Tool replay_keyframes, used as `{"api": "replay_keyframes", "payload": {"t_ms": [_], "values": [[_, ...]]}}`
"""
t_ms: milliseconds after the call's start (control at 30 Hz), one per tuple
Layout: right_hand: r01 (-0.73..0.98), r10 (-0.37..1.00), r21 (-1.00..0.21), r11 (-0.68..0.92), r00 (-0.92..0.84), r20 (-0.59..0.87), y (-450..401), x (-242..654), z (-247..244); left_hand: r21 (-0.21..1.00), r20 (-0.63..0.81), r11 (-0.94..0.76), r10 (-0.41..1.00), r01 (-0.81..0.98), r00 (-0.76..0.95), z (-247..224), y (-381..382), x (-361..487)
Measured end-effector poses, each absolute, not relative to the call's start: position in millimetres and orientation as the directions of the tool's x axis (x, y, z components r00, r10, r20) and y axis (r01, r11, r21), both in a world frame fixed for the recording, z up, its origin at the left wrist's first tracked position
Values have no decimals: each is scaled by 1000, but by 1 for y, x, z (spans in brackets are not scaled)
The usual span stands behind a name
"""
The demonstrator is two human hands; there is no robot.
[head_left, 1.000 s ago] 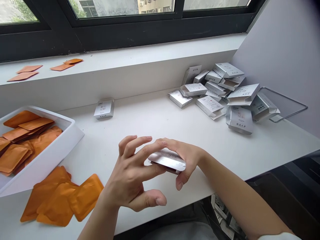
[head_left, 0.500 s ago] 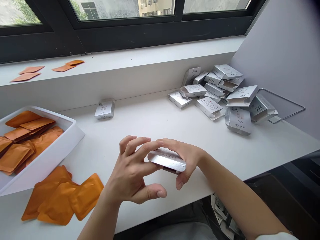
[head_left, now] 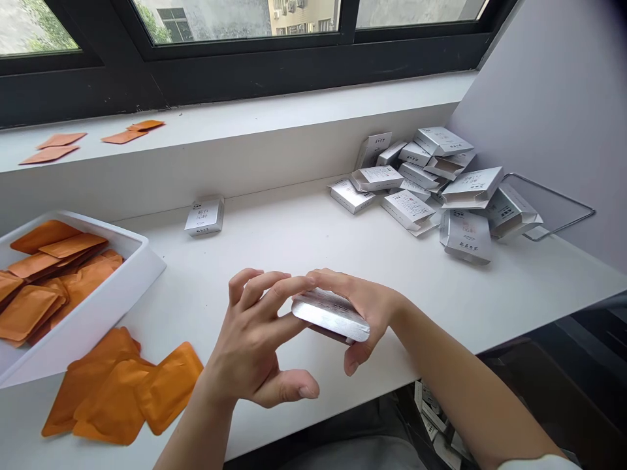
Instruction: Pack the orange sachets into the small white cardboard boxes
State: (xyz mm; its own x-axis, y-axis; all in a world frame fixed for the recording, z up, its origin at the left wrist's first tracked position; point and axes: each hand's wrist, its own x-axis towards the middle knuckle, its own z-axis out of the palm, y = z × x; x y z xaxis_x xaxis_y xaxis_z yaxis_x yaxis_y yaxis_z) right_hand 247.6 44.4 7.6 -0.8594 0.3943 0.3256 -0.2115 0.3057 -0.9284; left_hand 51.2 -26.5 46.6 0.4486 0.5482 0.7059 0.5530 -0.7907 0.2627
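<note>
You hold the small silver box (head_left: 330,316) in your right hand (head_left: 371,307), gripped between thumb and fingers above the near part of the tabletop (head_left: 284,241), with its shiny flap (head_left: 330,320) toward you. Your left hand (head_left: 257,343) is spread, thumb well apart from the fingers, its index finger reaching the box's left end (whether it presses there, you cannot tell from this angle). On your left, a white bin (head_left: 105,297) holds orange packets (head_left: 29,310), and more loose packets (head_left: 117,401) overlap just beside it. A lone box (head_left: 204,217) lies near the back wall. To your right, a pile of boxes (head_left: 416,176), several open-ended, sits beside a bent wire (head_left: 571,223). Four flat packets (head_left: 61,140) rest on the window ledge (head_left: 274,114).
</note>
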Motion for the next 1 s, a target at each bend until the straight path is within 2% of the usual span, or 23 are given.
{"api": "replay_keyframes", "payload": {"t_ms": [167, 500, 733, 1000], "values": [[-129, 405, -938, 323, -877, 260, 45, 250, 5, 235, 704, -781, 547, 579, 453, 46, -26, 49], [-116, 406, -935, 334, -878, 254, 44, 249, 11, 169, 710, -781, 520, 602, 475, 41, -24, 49], [-113, 386, -950, 290, -895, 224, 45, 248, 14, 175, 694, -782, 528, 598, 489, 40, -23, 49], [-155, 345, -967, 203, -913, 219, 49, 250, 10, 105, 715, -749, 514, 654, 474, 39, -22, 50]]}}
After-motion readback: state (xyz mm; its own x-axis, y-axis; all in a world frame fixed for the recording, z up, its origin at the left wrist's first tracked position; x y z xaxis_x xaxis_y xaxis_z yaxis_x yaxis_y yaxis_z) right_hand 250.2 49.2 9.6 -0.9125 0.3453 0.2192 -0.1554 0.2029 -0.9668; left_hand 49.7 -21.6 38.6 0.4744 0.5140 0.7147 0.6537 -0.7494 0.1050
